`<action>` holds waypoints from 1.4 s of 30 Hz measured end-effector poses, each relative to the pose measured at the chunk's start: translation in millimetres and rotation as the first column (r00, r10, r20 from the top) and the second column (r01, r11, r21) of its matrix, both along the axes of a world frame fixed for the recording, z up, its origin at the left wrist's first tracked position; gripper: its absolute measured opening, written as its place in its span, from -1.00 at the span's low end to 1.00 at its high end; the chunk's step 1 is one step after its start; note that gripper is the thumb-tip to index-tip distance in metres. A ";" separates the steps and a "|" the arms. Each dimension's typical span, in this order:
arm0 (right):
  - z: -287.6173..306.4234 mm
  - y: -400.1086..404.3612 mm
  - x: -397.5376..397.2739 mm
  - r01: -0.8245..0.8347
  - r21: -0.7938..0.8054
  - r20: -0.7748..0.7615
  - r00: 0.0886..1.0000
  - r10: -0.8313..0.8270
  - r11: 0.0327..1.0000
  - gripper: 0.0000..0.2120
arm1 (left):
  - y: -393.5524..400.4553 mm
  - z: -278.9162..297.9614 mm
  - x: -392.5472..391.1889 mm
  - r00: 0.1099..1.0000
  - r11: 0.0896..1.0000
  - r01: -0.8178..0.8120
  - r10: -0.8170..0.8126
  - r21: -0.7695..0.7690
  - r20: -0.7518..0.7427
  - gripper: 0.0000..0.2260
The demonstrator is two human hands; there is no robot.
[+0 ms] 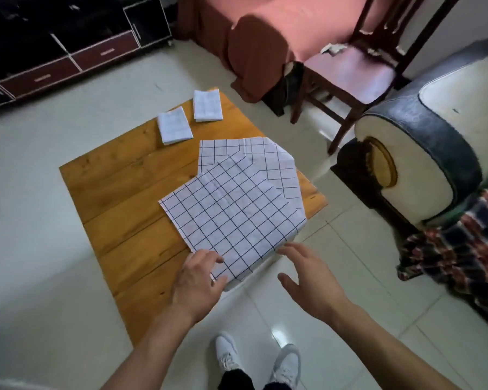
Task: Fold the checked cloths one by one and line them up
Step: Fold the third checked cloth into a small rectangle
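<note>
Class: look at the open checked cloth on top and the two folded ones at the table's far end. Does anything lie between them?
Yes. A second open cloth lies under and beyond the top cloth, between it and the folded cloths; bare table lies to the left.

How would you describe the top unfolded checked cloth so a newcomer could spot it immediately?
On the wooden table, find the unfolded cloths at its right side. It is the top cloth, nearest the hands, lying over another cloth; unlike the two small folded cloths at the far edge, it lies spread flat.
</note>
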State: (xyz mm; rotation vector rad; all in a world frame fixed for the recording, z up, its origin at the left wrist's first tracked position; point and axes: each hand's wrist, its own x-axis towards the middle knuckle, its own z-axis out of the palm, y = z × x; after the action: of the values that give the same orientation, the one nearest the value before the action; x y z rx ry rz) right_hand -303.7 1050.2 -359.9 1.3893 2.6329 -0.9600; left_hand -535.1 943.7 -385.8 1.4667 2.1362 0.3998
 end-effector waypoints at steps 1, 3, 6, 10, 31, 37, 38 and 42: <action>-15.3 0.5 -5.8 -0.027 -0.005 0.017 0.999 0.027 1.000 -0.54 | -4.8 -17.3 -2.9 1.000 1.000 0.013 -0.013 -0.016 -0.013 -0.72; -46.4 1.3 -15.9 -0.074 -0.011 0.054 0.996 0.074 0.997 -0.52 | -13.6 -49.7 -7.6 0.998 0.997 0.055 -0.057 -0.057 -0.033 -0.61; -90.8 5.3 -29.5 -0.120 -0.009 0.088 0.989 0.121 0.993 -0.48 | -23.5 -91.9 -12.1 0.978 0.985 0.150 -0.161 -0.090 -0.135 -0.44; -139.7 4.4 -49.1 -0.173 0.017 0.120 0.978 0.169 0.985 -0.42 | -28.7 -138.2 -17.1 0.933 0.965 0.251 -0.263 -0.081 -0.247 -0.28; -192.3 13.7 -72.8 -0.200 0.009 0.049 0.979 0.200 0.980 -0.42 | -14.1 -198.6 -17.9 0.835 0.816 0.516 -0.412 0.260 -0.365 -0.86; -169.9 12.3 -67.9 -0.256 0.021 -0.006 0.966 0.257 0.966 -0.26 | 1.8 -168.4 -39.4 0.961 0.884 0.244 -0.164 0.398 -0.224 -0.80; -167.3 12.3 -67.7 -0.277 0.026 0.013 0.961 0.277 0.960 -0.20 | 4.8 -163.1 -43.1 0.972 0.888 0.196 -0.119 0.415 -0.203 -0.77; -164.6 9.9 -73.2 -0.337 0.140 0.125 0.939 0.321 0.931 -0.12 | 13.1 -150.0 -58.8 0.989 0.907 0.062 0.002 0.416 -0.150 -0.64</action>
State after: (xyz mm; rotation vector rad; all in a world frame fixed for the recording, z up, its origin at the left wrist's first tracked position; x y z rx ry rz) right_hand -376.8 1060.0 -524.5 0.9371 2.7911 -0.6358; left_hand -593.9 956.8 -535.7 1.8098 2.2324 0.8045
